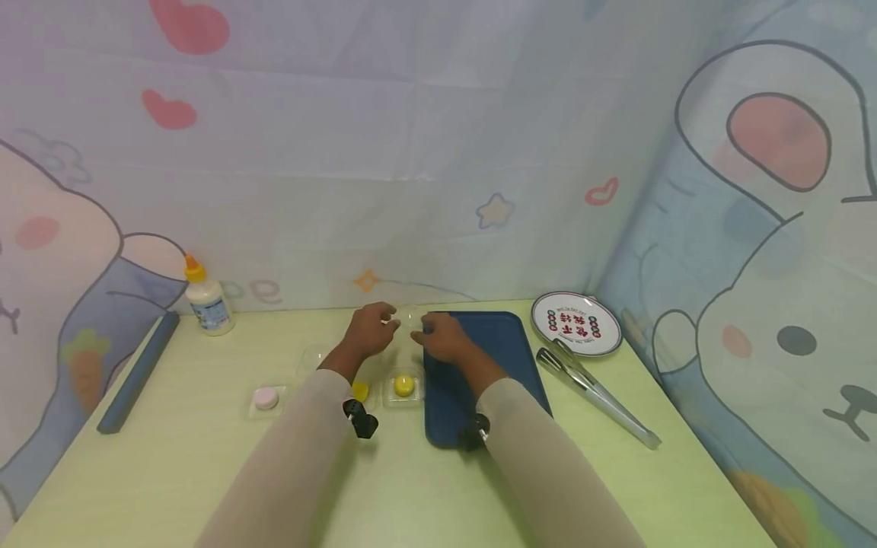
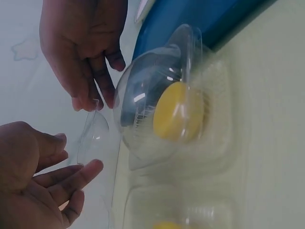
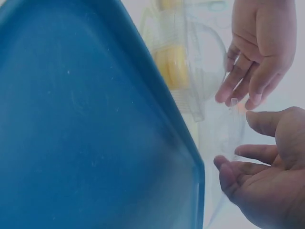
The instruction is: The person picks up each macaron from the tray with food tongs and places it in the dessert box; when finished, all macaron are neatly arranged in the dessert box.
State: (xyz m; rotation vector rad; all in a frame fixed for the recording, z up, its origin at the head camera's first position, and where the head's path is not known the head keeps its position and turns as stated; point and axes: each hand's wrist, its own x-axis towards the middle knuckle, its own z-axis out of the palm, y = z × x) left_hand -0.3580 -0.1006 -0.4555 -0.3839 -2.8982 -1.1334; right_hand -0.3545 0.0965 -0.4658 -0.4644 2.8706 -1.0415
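Observation:
Above the table near the back wall, my left hand [image 1: 370, 331] and right hand [image 1: 445, 339] face each other across a clear plastic dome lid [image 2: 95, 136]. Fingers of the left hand pinch one edge of the lid, and those of the right hand pinch the opposite edge. Close below them, a yellow round piece [image 1: 404, 386] sits in a clear square container, with a clear dome [image 2: 138, 100] over it in the left wrist view. Another yellow piece [image 1: 359, 391] lies beside it, partly hidden by the left sleeve.
A blue tray [image 1: 493, 335] lies under the right forearm. Metal tongs [image 1: 603, 399] and a patterned plate [image 1: 575, 304] are on the right. Leftward are a pink round piece [image 1: 266, 397] in a clear container, a glue bottle [image 1: 208, 301] and a blue-grey bar [image 1: 140, 373].

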